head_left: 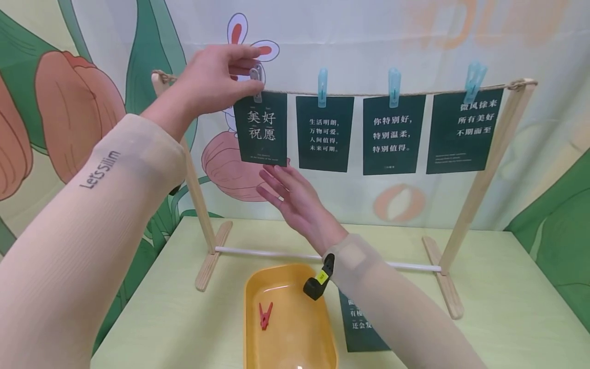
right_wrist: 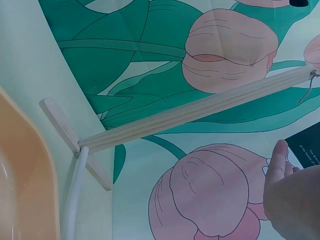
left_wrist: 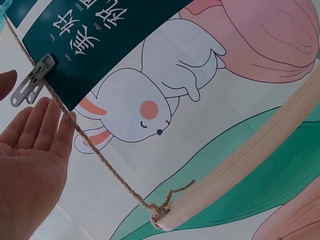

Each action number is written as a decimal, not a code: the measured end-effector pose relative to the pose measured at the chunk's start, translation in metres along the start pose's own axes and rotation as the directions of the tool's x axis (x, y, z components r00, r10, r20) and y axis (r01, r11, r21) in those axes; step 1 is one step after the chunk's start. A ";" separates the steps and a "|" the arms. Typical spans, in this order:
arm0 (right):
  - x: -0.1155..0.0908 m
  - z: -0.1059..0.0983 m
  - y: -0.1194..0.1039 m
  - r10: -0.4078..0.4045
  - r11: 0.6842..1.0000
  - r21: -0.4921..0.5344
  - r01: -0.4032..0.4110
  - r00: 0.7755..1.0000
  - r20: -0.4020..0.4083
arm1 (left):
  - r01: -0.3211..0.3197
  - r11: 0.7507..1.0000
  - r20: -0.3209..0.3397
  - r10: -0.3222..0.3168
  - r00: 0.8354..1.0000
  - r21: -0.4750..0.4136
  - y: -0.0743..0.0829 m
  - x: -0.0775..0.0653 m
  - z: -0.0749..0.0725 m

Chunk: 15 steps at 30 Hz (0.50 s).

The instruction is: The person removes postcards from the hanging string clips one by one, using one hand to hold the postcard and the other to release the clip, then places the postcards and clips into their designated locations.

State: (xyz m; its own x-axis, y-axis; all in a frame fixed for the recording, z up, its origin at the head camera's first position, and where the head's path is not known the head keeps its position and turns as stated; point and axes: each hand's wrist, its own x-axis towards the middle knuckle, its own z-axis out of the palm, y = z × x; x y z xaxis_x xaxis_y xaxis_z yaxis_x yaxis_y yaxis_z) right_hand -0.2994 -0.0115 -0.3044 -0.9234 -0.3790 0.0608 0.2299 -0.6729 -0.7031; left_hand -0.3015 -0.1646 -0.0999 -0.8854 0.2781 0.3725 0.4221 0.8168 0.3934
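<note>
A dark green card (head_left: 261, 141) with white characters hangs from a twine line (left_wrist: 107, 167), held by a grey clothespin (left_wrist: 46, 64). My left hand (head_left: 220, 72) is around this clothespin; in the left wrist view, its thumb and relaxed fingers stand apart on either side of the handles. Below the card, my right hand (head_left: 297, 202) reaches up with fingers fairly straight, the fingertips by the card's bottom edge. Whether they touch it I cannot tell. The right wrist view shows only part of the right hand (right_wrist: 290, 192), beside the card's corner.
Several more cards, such as the middle one (head_left: 324, 134), hang under blue clothespins (head_left: 394, 87). A wooden stand (head_left: 484, 164) carries the line. On the table, a yellow tray (head_left: 250, 307) holds a red clothespin (head_left: 265, 316); another card (head_left: 364, 338) lies partly under my right forearm.
</note>
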 end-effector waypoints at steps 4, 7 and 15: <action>0.001 0.003 0.000 0.004 1.000 0.019 -0.004 1.000 0.016 | 0.002 1.000 0.013 -0.002 1.000 0.001 0.000 0.002 0.000; 0.002 0.004 0.000 0.004 1.000 0.027 -0.004 1.000 0.022 | -0.001 1.000 0.021 0.001 1.000 -0.004 0.000 0.002 0.000; 0.000 0.007 0.000 0.001 0.999 0.033 -0.001 1.000 0.019 | -0.012 1.000 0.028 0.012 1.000 -0.029 0.001 0.002 -0.002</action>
State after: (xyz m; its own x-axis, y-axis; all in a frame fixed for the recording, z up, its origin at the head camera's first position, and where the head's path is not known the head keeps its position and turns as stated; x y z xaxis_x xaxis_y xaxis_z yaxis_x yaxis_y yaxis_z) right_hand -0.2971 -0.0158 -0.2993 -0.9171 -0.3917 0.0739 0.2413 -0.6930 -0.6793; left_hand -0.3023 -0.1646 -0.0975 -0.8852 0.3024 0.3536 0.4378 0.7984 0.4134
